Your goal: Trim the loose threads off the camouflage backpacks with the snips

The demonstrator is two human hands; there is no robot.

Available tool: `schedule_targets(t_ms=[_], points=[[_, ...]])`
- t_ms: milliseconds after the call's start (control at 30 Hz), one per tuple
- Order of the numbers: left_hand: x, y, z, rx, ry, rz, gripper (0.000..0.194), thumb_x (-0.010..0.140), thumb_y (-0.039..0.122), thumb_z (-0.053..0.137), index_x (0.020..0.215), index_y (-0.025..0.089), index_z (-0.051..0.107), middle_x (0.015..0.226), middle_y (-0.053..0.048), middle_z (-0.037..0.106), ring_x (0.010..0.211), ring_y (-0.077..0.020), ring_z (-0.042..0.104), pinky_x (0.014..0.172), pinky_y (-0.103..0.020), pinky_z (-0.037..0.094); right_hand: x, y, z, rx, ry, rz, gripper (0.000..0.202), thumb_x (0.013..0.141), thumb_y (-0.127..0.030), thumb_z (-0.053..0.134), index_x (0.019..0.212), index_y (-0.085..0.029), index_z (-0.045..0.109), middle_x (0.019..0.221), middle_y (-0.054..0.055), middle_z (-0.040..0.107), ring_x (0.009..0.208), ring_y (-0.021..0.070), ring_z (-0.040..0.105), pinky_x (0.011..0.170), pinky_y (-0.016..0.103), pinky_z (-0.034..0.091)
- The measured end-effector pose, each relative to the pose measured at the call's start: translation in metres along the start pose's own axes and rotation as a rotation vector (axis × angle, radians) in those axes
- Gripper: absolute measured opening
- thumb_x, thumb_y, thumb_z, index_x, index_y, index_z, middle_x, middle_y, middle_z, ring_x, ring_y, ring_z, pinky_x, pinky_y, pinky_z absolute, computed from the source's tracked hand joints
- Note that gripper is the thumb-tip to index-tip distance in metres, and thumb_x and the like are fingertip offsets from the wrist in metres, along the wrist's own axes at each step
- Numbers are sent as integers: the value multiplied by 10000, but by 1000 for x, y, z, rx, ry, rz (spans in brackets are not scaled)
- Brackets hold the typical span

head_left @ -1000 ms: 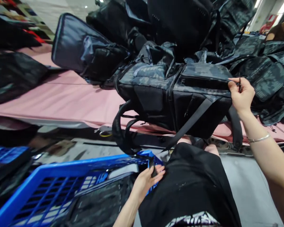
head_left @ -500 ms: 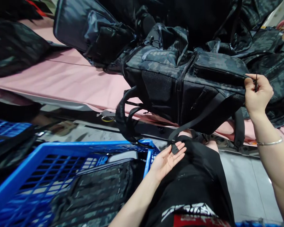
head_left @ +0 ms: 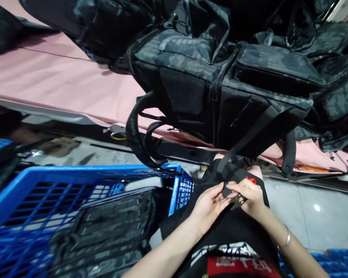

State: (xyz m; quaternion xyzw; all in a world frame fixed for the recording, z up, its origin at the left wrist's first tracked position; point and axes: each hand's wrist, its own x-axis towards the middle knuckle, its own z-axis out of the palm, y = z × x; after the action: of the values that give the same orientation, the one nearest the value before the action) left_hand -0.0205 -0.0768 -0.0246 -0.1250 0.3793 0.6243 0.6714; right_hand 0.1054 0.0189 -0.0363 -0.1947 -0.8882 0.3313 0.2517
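Note:
A dark camouflage backpack [head_left: 188, 92] lies on its side along the edge of the pink-covered table. Its black strap [head_left: 249, 133] runs down to my lap, where my left hand [head_left: 210, 206] pinches the strap's end between thumb and fingers. My right hand [head_left: 249, 195] meets it there, thumb and forefinger closed on the same strap end. A small dark tool with finger loops sits in my right palm, partly hidden by the fingers, and a bit of red shows behind that hand.
A blue basket [head_left: 72, 168] at the left holds another camouflage bag [head_left: 110, 227]. More dark bags lie on the pink table [head_left: 60, 77]. Another person's blurred hand [head_left: 58, 146] is at the far left, beyond the basket. Blue items are at lower right.
My right hand has come down from the backpack's right end to the strap end, with the dark tool still in it. My left hand's fingers have closed in on the strap.

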Motion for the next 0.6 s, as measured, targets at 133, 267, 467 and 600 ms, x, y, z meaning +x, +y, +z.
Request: schedule_targets(t_ms=[133, 267, 467, 600], points=[[-1, -11, 0, 236, -83, -3, 366, 846, 419, 474, 813, 96, 643, 806, -126, 683, 786, -212, 649, 747, -320, 500, -3, 1, 4, 185, 159, 308, 156, 781, -242, 523, 685, -225, 645, 607, -1, 545, 536, 140, 507, 504, 265, 433], [-4, -10, -6, 697, 96, 545, 338, 796, 475, 528, 698, 159, 599, 689, -40, 610, 683, -162, 565, 687, -280, 451, -3, -2, 5, 416, 234, 605, 254, 781, -372, 548, 592, -203, 539, 511, -48, 404, 445, 104, 396, 446, 243, 366], [0, -12, -9, 1074, 103, 859, 142, 729, 326, 643, 813, 211, 639, 887, -38, 621, 880, -196, 566, 829, -310, 428, -8, -10, 16, 528, 243, 623, 237, 777, -383, 562, 631, -197, 544, 559, -35, 459, 510, 116, 453, 524, 251, 407], [7, -14, -10, 1102, 212, 906, 122, 750, 327, 616, 727, 207, 610, 747, -16, 603, 734, -176, 569, 716, -303, 446, -13, -12, 12, 424, 264, 607, 167, 792, -309, 559, 935, -222, 571, 801, 9, 609, 737, 171, 585, 687, 292, 475]])
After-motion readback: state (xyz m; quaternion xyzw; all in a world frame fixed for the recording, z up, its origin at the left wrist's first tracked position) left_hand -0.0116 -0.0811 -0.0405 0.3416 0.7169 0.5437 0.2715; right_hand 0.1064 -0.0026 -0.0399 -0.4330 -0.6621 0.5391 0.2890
